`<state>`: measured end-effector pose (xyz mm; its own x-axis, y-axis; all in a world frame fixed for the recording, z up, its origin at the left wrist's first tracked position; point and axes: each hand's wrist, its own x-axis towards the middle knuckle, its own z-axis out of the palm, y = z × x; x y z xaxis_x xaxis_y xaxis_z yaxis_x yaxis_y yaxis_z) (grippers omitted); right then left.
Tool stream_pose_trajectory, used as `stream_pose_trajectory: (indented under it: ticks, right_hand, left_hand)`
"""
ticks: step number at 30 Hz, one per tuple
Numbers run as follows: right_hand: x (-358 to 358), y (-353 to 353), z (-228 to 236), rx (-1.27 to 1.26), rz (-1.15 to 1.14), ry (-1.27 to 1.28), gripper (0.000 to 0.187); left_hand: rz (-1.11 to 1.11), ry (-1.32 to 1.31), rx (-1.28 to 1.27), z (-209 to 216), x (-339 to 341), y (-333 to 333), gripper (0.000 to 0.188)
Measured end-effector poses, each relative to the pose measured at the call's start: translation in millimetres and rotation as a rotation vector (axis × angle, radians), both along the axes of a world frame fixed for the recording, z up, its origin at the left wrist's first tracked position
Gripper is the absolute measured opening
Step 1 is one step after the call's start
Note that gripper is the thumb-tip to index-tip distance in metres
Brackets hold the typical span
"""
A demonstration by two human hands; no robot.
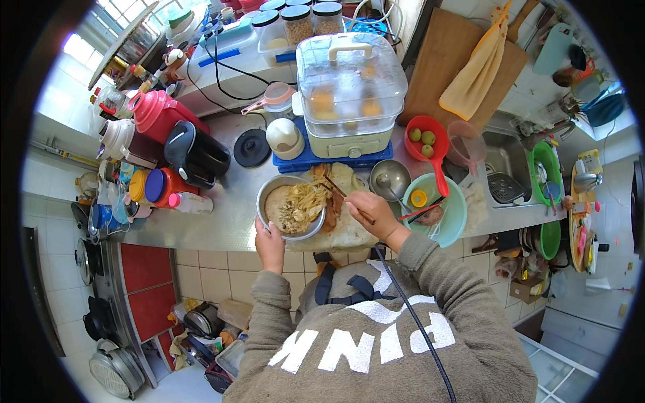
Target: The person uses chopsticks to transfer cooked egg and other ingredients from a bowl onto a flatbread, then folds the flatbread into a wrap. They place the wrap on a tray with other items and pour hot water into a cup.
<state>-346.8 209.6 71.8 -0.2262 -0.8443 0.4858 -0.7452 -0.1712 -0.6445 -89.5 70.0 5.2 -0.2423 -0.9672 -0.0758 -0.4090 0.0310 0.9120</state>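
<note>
My left hand [270, 247] grips the near-left rim of a metal bowl [260, 207]. Inside lie a pale, mushy mixture [275, 203] and a heap of yellowish shredded strips [302, 205]. My right hand [375, 215] is closed on a pair of brown chopsticks [341, 192], which slant up and left beside the bowl's right rim. Behind the chopsticks, reddish-brown pieces [334, 213] lie on a pale, worn board or cloth [353, 235]; its kind is hard to make out. A metal ladle or small pan [390, 176] rests just beyond my right hand.
A mint-green basin [456, 213] sits right of my right hand. Behind it are a red dipper [430, 127] with green fruit and a sink [500, 158]. A clear-lidded steamer [351, 87] stands at the back. Left are a black jug [191, 154] and a red-and-blue jar [168, 188].
</note>
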Motion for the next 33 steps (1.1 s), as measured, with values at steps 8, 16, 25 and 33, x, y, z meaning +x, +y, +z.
stream_pose_trajectory:
  ticks: [8,16,25,33]
  right_hand:
    - [6.4,19.1,25.7,-0.017,-0.037,-0.1,0.009]
    - [13.6,12.3,12.5,0.078,-0.048,0.142,0.008]
    - [2.2,-5.2,10.6,0.036,-0.133,-0.036,0.009]
    - [-1.8,5.7,6.7,0.041,-0.197,-0.3,0.015]
  left_hand:
    - [-0.033,0.051,-0.046,-20.4,17.8,-7.3,0.044]
    - [-0.034,0.132,0.116,3.6,17.8,2.4,0.045]
    - [-0.054,0.141,0.081,-3.0,15.8,4.9,0.046]
    - [-0.063,0.177,0.133,-2.5,19.1,9.0,0.046]
